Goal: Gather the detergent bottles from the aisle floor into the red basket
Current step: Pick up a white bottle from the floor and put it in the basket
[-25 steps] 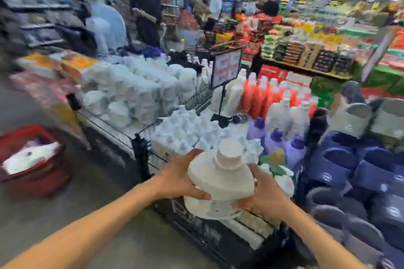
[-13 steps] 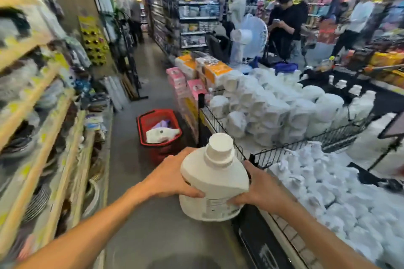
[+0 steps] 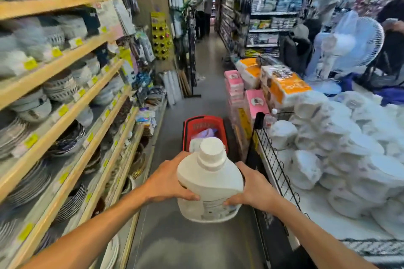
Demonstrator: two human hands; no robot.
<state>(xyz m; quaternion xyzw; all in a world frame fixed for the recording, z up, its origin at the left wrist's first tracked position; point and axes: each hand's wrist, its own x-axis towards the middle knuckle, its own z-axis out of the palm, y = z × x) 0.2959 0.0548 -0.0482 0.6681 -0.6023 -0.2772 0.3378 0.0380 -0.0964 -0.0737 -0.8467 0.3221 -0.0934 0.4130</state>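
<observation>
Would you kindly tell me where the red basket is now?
Head view, centre: the red basket stands on the aisle floor just beyond the held white detergent bottle, beside the pink packs.

place: shop | price-tagged shelves [image 3: 65, 59] of bowls [image 3: 61, 85] | stacked tissue packs [image 3: 284, 87] | shoppers [image 3: 202, 6]

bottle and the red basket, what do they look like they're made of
Bottle: looks like opaque white plastic, smooth with a soft sheen, with moulded shoulders and a stepped cap. Basket: likely hard red plastic, with a slotted moulded wall; its finish is too blurred to tell.
</observation>
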